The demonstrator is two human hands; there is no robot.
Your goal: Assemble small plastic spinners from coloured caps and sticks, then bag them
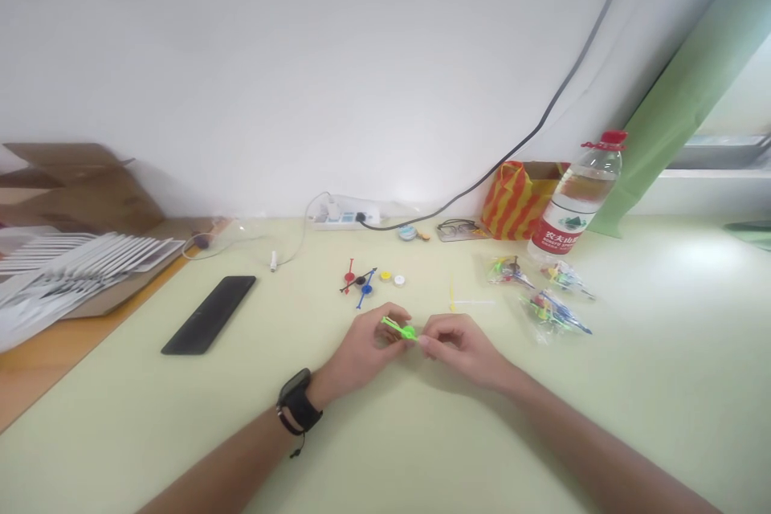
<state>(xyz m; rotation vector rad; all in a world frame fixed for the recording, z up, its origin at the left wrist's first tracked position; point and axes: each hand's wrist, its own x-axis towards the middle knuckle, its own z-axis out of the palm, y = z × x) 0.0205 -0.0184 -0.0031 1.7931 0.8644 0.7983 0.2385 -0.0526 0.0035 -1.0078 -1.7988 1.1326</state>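
With my left hand [363,348], fingers curled, I grip a green arrow spinner [409,332]. My right hand [463,347] pinches its end between thumb and finger.

Green spinner [409,332] held, apparently tilted.

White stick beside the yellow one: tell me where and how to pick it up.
Pinch the white stick at its right end, probably best from above and the right. It lies flat and thin, pointing sideways, with its left end close to the yellow stick. The right hand is nearest, but its fingertips are at the green spinner.
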